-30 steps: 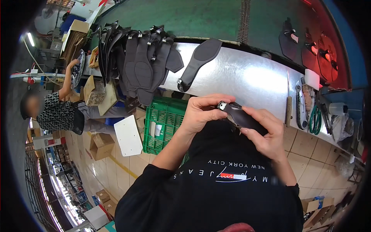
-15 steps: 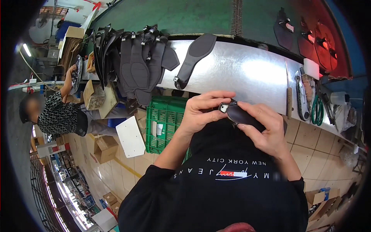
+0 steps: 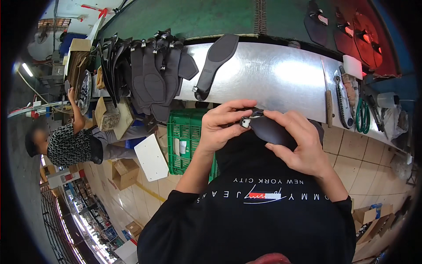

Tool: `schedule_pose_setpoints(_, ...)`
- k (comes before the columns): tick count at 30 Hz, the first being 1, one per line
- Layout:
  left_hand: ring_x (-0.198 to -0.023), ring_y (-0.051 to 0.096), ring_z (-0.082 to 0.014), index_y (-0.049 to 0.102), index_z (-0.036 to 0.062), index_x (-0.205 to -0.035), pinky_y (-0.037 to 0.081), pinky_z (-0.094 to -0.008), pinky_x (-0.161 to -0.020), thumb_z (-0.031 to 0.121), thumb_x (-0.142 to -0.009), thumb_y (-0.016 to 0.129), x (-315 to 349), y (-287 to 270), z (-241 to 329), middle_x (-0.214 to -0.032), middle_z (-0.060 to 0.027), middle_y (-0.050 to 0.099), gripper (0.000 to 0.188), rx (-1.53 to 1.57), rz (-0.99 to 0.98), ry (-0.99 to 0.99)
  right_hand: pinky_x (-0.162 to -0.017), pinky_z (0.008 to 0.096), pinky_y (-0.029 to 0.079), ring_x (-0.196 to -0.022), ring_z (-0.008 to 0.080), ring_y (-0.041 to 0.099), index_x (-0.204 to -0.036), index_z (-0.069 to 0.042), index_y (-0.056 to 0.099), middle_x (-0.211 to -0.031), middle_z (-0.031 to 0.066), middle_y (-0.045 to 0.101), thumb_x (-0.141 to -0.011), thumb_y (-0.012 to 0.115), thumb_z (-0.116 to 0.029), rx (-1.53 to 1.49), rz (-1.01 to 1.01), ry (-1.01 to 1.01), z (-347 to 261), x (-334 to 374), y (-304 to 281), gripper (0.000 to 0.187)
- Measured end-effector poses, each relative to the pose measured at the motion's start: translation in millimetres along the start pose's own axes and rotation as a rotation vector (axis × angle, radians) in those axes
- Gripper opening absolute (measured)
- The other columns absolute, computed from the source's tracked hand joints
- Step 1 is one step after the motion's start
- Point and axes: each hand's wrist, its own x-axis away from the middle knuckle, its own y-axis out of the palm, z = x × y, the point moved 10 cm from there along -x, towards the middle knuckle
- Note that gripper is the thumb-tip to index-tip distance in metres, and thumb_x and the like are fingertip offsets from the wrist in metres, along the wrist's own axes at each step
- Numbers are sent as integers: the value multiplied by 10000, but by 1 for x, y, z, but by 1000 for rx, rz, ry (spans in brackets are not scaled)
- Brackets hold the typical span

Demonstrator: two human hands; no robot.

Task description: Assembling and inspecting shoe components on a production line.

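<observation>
Both my hands hold a dark shoe insole (image 3: 273, 131) in front of my chest. My left hand (image 3: 225, 125) pinches its narrow end, where a small black-and-white piece (image 3: 245, 122) shows between thumb and fingers. Around the broad, smooth end my right hand (image 3: 299, 140) is closed, thumb below and fingers above. On the metal tabletop just beyond, a similar insole (image 3: 215, 61) lies alone with a shiny bit at its narrow end. Several more dark insoles (image 3: 151, 79) are heaped at the table's left, some overhanging its near edge.
A green crate (image 3: 182, 145) stands below the table. Along the right lie an awl-like tool (image 3: 329, 105), a cutter (image 3: 343, 103) and green-handled scissors (image 3: 362, 115). Behind runs a green conveyor belt (image 3: 198, 20), with insoles under red light (image 3: 362, 42). A co-worker (image 3: 72, 141) stands at left.
The insole's broad end has turned to show more of its smooth face, and my right fingers have spread wider around it. The co-worker's raised arm has shifted. The view has moved slightly.
</observation>
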Motion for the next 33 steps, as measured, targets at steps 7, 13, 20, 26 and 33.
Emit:
schedule_pose_setpoints(7,-1145,557,-272,655,-12,-1160,439,-332,-956,-118,-753,606,4,6,7,-1297,-245,530,423,-1,-65,68,-696,367,481,-781,277,621,-1086,-46,647,-923,108,659,-656,745,-31,78,103,-180,-9,5,-1,441)
schedule_pose_setpoints(13,-1161,540,-265,658,7,-1168,422,-330,-966,-112,-767,571,1,12,15,-1357,-248,477,428,-45,-81,63,-686,356,490,-762,280,621,-1073,-39,650,-915,110,659,-665,739,-24,53,167,-211,-10,7,-4,418)
schedule_pose_setpoints(20,-1174,538,-267,662,-11,-1151,452,-298,-916,-155,-751,549,-3,19,19,-1363,-258,468,440,-79,-103,24,-687,361,494,-768,288,615,-1081,-18,642,-881,119,631,-675,725,-17,100,157,-225,-11,10,0,414)
schedule_pose_setpoints(26,-1163,565,-257,666,-25,-1133,494,-285,-847,-163,-740,563,-3,24,27,-1355,-259,491,429,-203,-145,27,-678,368,491,-758,298,604,-1119,-4,617,-869,124,604,-683,713,-16,152,93,-197,-17,7,4,447)
schedule_pose_setpoints(33,-1136,585,-243,600,-14,-1234,529,-287,-860,-116,-817,550,2,19,-3,-1353,-209,513,432,-18,-74,-199,-685,367,490,-763,323,601,-1157,4,583,-864,147,608,-736,695,-32,-31,20,-12,10,2,11,437)
